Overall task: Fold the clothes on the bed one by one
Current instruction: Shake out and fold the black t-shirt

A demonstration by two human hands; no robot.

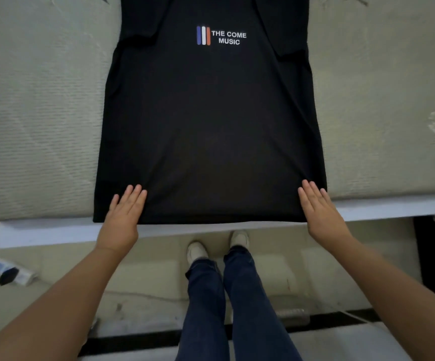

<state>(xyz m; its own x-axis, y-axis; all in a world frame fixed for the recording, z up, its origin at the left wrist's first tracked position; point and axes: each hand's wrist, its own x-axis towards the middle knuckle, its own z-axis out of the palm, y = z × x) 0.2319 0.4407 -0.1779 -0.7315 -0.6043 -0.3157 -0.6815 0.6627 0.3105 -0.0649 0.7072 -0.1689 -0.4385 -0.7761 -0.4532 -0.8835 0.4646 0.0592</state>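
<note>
A: What are the hands doing at the near edge?

B: The left hand [124, 211] and right hand [319, 208] lie flat, fingers together, pinning the hem of the black T-shirt [211, 126], likely to smooth it.

A: And beyond?

B: Sleeves already folded inward, print up, on the bed [41, 113].
</note>
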